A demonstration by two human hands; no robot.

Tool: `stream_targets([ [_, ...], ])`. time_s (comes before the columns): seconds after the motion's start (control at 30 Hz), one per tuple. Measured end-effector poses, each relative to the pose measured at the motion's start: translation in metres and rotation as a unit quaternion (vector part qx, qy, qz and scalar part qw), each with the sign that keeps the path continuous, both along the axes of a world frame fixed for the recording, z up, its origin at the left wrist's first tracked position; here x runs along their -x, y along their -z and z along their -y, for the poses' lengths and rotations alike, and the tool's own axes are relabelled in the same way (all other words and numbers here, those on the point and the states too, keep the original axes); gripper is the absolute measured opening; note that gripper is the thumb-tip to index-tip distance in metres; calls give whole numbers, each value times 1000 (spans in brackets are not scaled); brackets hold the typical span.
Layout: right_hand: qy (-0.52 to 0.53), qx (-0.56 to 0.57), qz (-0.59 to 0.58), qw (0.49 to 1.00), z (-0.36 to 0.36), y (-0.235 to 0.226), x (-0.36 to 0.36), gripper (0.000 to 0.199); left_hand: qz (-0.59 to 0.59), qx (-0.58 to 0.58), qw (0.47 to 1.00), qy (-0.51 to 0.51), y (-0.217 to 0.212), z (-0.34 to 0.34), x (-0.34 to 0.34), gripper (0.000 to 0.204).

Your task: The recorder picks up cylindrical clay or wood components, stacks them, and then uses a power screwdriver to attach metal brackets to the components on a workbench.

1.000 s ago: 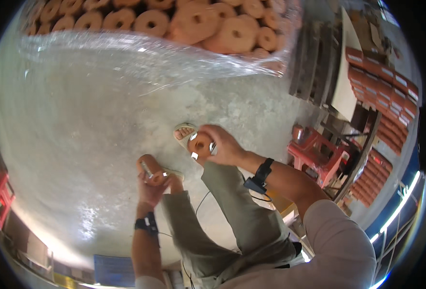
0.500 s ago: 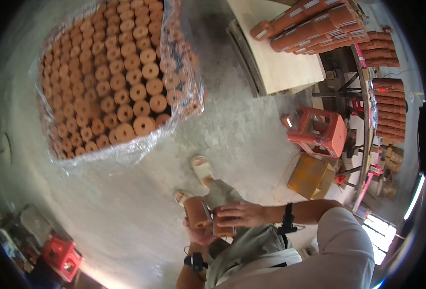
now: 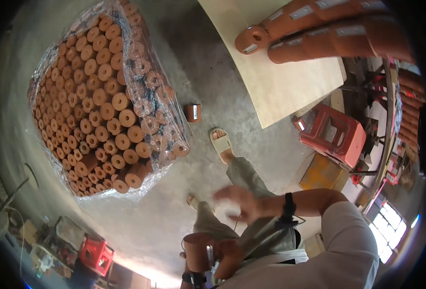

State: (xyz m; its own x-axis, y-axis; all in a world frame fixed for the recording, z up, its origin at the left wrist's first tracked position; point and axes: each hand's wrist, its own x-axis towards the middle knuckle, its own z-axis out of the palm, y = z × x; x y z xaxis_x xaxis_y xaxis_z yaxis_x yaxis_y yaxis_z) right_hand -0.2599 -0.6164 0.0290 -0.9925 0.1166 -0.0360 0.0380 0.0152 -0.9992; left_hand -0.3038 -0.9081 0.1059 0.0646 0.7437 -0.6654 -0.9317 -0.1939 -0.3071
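Terracotta-coloured cylinders point(image 3: 197, 251), two side by side close before us, now seem to depend on our left hand point(image 3: 187, 265), wrapped round at least one, since our right hand point(image 3: 240, 199) has come away empty, loosely spread.

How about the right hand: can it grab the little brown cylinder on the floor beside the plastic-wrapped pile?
Probably not without bending: the bare right hand is above the olive trousers, while the little brown cylinder is on the grey floor, beyond the forward beige sandal. Nothing seems to cover it.
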Motion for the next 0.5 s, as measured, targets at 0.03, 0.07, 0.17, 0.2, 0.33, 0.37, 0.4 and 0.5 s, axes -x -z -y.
stream_targets([
  [0.03, 82, -78, 105, 988, -14, 22, 8, 52, 37, -12, 999, 22, -9, -23, 2, 92],
  [0.07, 107, -168, 173, 965, -30, 62, 11, 50, 71, -20, 997, 37, -16, -43, 0, 93],
  [0.17, 165, -82, 401, 897, -62, 183, 31, 54, 123, -21, 991, 52, -35, -80, 2, 95],
  [0.2, 167, -116, 429, 880, -71, 214, 38, 59, 132, -15, 990, 49, -37, -86, 3, 96],
  [0.33, 169, -87, 513, 837, -90, 311, 70, 81, 174, 33, 981, 83, -30, -76, 3, 95],
  [0.37, 168, -63, 523, 833, -90, 308, 94, 85, 184, 52, 977, 90, -27, -67, 4, 95],
  [0.4, 123, -122, 528, 832, -96, 319, 108, 90, 194, 61, 974, 100, -22, -61, 5, 95],
  [0.5, 92, -186, 459, 864, -99, 367, 130, 89, 235, 85, 960, 129, -1, -43, 7, 95],
])
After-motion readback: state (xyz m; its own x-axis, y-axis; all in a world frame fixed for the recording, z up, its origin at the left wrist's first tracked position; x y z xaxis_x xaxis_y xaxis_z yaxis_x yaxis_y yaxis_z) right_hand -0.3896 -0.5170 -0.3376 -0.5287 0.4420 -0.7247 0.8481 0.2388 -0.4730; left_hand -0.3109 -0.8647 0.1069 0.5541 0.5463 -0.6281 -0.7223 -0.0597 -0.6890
